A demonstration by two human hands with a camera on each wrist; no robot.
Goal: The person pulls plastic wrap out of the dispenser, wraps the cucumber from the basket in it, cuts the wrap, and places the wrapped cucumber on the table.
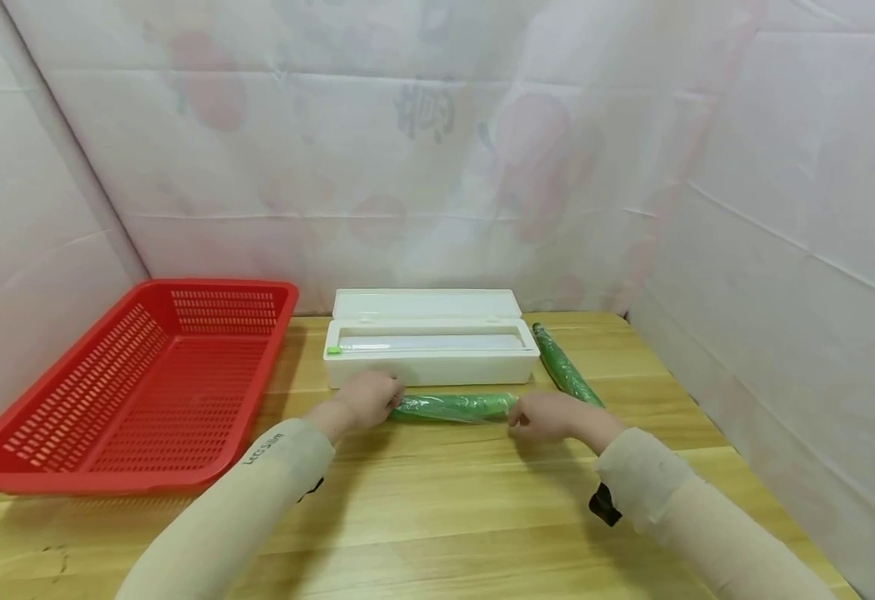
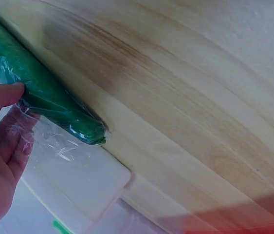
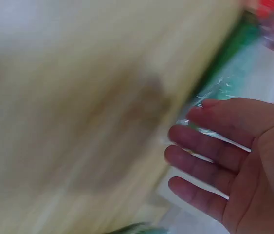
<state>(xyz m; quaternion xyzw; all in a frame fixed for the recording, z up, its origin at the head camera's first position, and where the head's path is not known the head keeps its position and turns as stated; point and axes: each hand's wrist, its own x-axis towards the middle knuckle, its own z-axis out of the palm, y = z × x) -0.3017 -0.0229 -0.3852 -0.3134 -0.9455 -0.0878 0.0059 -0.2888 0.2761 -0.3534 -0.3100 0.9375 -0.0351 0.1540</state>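
Observation:
A cucumber point(image 1: 456, 407) wrapped in clear cling film lies crosswise in front of the white box. At its left end is my left hand point(image 1: 368, 398). In the left wrist view the thumb point(image 2: 8, 94) lies against the wrapped cucumber point(image 2: 44, 90), with the other fingers behind a loose flap of film point(image 2: 61, 139). My right hand point(image 1: 550, 415) is at the other end. Its thumb and forefinger pinch the film edge point(image 3: 197, 105), while the remaining fingers are loosely extended; that view is blurred.
Behind the cucumber stands a white cling film box point(image 1: 430, 369), its lid raised and a green slider point(image 1: 334, 350) on its rail. A second wrapped cucumber point(image 1: 567, 367) lies slanted to the right. A red perforated basket point(image 1: 261, 392) occupies the table's left side. White sheets enclose the table.

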